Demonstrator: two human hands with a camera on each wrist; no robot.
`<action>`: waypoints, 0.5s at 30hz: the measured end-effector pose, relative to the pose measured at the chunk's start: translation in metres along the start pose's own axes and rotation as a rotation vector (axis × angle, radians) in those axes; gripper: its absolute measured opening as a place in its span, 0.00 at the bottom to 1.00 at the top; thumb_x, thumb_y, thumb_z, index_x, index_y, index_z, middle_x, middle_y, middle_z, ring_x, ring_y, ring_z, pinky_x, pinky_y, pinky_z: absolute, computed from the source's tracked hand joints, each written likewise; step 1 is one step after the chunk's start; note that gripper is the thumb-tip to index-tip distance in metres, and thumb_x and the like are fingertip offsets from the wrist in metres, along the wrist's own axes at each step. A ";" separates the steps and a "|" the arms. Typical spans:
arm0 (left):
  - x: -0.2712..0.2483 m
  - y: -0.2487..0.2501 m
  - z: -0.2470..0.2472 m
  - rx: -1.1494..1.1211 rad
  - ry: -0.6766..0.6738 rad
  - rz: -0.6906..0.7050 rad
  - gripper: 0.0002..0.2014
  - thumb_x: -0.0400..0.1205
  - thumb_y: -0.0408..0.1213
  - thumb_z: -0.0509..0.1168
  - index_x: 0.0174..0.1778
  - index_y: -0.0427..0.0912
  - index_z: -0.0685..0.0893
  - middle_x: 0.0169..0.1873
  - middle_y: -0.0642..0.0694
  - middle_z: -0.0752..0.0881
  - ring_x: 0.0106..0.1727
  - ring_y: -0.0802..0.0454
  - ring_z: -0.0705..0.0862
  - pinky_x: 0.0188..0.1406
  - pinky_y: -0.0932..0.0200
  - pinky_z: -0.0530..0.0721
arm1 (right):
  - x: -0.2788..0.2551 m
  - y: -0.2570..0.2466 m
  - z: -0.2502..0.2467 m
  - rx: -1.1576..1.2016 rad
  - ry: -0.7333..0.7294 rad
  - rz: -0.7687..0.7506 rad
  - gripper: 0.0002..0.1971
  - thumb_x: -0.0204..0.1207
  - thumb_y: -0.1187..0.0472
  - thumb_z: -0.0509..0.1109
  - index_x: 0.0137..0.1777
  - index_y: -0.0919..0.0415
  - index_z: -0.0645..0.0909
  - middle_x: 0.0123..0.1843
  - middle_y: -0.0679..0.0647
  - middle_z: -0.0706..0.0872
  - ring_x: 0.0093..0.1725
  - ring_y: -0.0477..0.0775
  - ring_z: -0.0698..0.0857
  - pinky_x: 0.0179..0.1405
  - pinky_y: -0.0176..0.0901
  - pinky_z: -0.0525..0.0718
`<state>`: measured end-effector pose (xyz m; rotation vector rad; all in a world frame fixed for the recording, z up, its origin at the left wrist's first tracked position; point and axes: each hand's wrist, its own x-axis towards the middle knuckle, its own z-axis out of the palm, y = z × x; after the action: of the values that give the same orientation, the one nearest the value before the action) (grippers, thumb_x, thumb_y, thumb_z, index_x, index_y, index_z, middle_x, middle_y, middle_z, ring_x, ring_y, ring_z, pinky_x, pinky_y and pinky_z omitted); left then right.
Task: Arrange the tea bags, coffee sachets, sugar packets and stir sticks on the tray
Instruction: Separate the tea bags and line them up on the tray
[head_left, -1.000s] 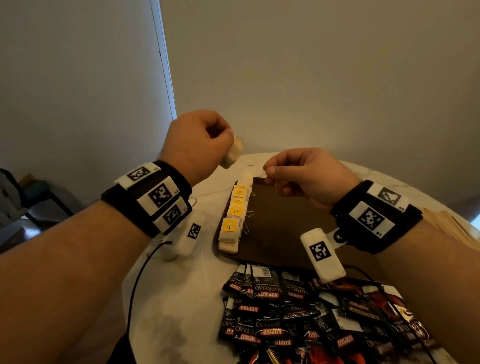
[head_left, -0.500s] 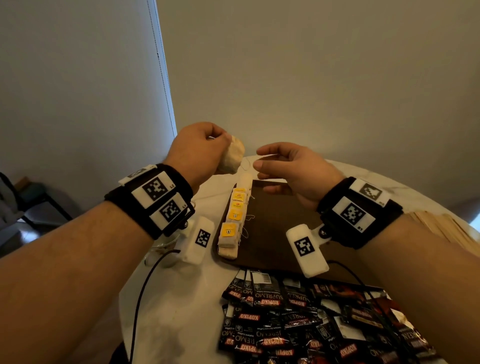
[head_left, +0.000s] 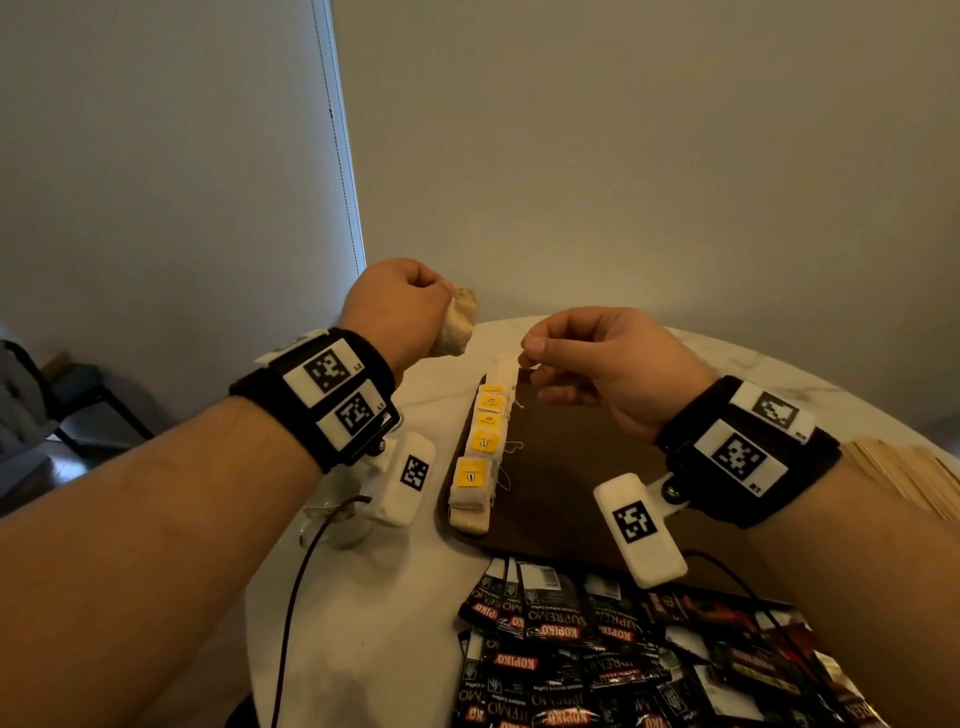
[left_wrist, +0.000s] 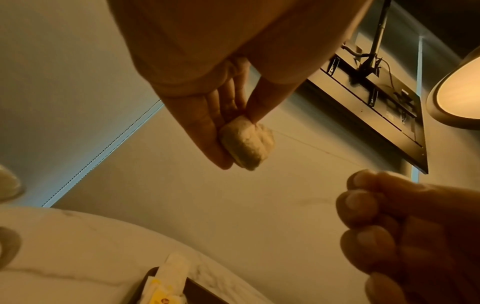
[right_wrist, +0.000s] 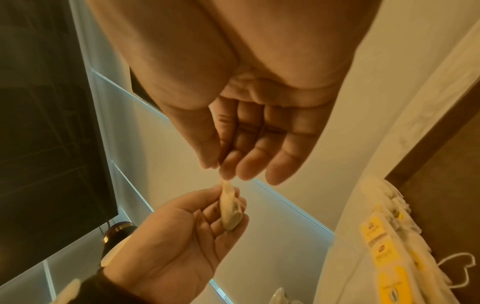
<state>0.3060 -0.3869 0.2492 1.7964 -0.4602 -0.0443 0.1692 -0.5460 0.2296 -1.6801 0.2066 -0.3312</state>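
My left hand (head_left: 441, 306) is raised above the table's far left and grips a pale tea bag (head_left: 457, 322) between thumb and fingers (left_wrist: 207, 127). A thin string (left_wrist: 317, 149) runs from that tea bag (left_wrist: 246, 142) to my right hand (head_left: 530, 353), which pinches it with thumb and forefinger over the far end of the dark brown tray (head_left: 571, 467). A row of tea bags with yellow tags (head_left: 480, 452) lies along the tray's left edge. In the right wrist view the held tea bag (right_wrist: 231, 207) sits just beyond my pinching fingertips (right_wrist: 228, 168).
A heap of black and red coffee sachets (head_left: 597, 649) lies on the white marble table (head_left: 374, 623) near me. Wooden stir sticks (head_left: 904, 473) lie at the right. A clear glass (head_left: 332, 525) stands left of the tray under my left wrist.
My right hand rose from the tray's far end toward the tea bag and now pinches its string. My left hand stayed raised with the tea bag.
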 end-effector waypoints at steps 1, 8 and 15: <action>0.001 -0.001 0.001 0.002 0.005 -0.010 0.04 0.87 0.38 0.67 0.50 0.46 0.87 0.55 0.40 0.89 0.56 0.39 0.90 0.50 0.38 0.94 | -0.001 0.000 -0.001 -0.012 -0.004 -0.007 0.02 0.79 0.64 0.76 0.49 0.60 0.90 0.46 0.56 0.94 0.44 0.54 0.89 0.49 0.50 0.92; -0.006 0.004 0.016 -0.080 -0.097 -0.101 0.04 0.89 0.35 0.66 0.53 0.43 0.86 0.57 0.39 0.87 0.56 0.39 0.90 0.46 0.43 0.95 | 0.009 -0.004 0.003 -0.029 0.029 -0.029 0.03 0.76 0.64 0.79 0.48 0.61 0.91 0.46 0.59 0.94 0.39 0.52 0.89 0.38 0.41 0.90; -0.019 0.014 0.026 -0.133 -0.248 -0.102 0.09 0.86 0.38 0.71 0.58 0.37 0.87 0.49 0.35 0.92 0.46 0.42 0.94 0.43 0.52 0.95 | 0.033 -0.001 0.008 -0.095 0.161 -0.004 0.02 0.75 0.66 0.80 0.43 0.61 0.90 0.42 0.56 0.93 0.42 0.53 0.89 0.40 0.43 0.90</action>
<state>0.2773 -0.4079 0.2513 1.6887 -0.5286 -0.3645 0.2030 -0.5487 0.2324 -1.7484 0.3433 -0.4664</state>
